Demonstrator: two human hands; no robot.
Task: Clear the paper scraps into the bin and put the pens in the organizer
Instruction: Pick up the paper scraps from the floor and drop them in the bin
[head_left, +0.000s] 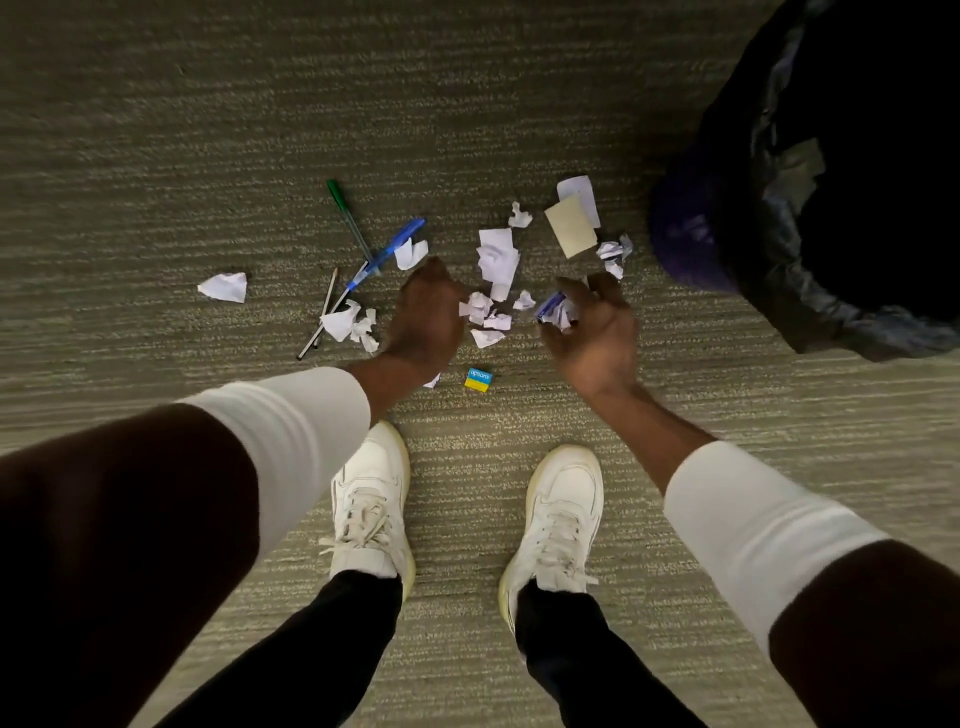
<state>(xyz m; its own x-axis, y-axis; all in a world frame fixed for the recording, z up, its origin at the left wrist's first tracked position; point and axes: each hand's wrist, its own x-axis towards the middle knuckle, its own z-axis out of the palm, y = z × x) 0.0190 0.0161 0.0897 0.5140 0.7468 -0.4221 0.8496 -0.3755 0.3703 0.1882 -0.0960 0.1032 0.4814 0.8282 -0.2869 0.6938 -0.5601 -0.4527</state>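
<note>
White scraps (563, 316) and a blue bit (549, 305), maybe pen, lie in my cupped right hand (597, 338); left hand (426, 317) grip can't tell. Risk: pen tipped into bin (691, 234).

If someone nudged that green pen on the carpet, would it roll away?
Probably not far: the green pen is slim and round, but the ribbed carpet should slow it. It looks stiff and light, so easy to pinch up.

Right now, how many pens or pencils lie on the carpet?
4: green pen, blue pen, pencil, dark pen, all left of the left hand; scraps may hide more.
</note>
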